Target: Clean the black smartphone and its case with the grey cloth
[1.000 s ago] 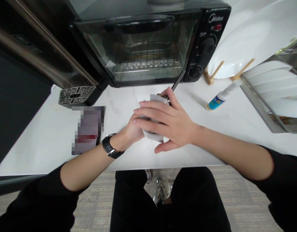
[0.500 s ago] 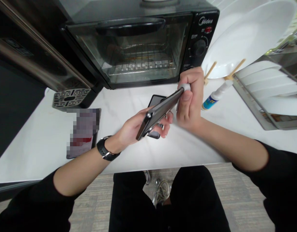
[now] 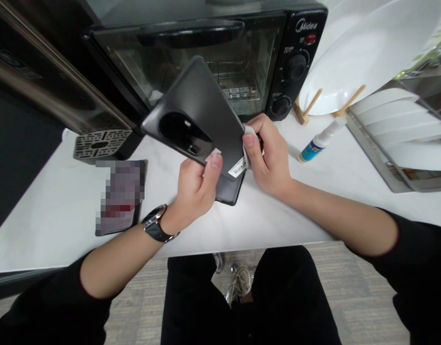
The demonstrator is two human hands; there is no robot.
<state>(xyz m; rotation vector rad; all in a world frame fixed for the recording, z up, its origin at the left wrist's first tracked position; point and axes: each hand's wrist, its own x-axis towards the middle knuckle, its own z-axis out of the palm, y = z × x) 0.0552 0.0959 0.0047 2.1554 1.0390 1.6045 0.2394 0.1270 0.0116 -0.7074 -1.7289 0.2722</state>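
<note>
A dark grey phone [image 3: 215, 96] is tilted above the counter, its back with the oval camera block facing me. My left hand [image 3: 196, 189] is closed on its lower edge, thumb lying on the back. My right hand [image 3: 272, 160] pinches a pale cloth [image 3: 249, 136] around the phone's right end. Near that end a white label [image 3: 237, 167] shows on the back. Below the phone, a flat dark rectangular thing [image 3: 230, 189] like a phone case lies on the counter, mostly hidden.
A spray bottle [image 3: 315, 145] stands right of my right hand. Behind the phone is a black toaster oven [image 3: 295, 43]. White plates [image 3: 371, 62] stand in a rack at right. Left lies a flat dark-edged thing [image 3: 142, 172], its face blurred, near a drip tray [image 3: 101, 143].
The phone has turned from edge-on to showing its back and has been raised up and left. My right hand has shifted left and a little down with the cloth.
</note>
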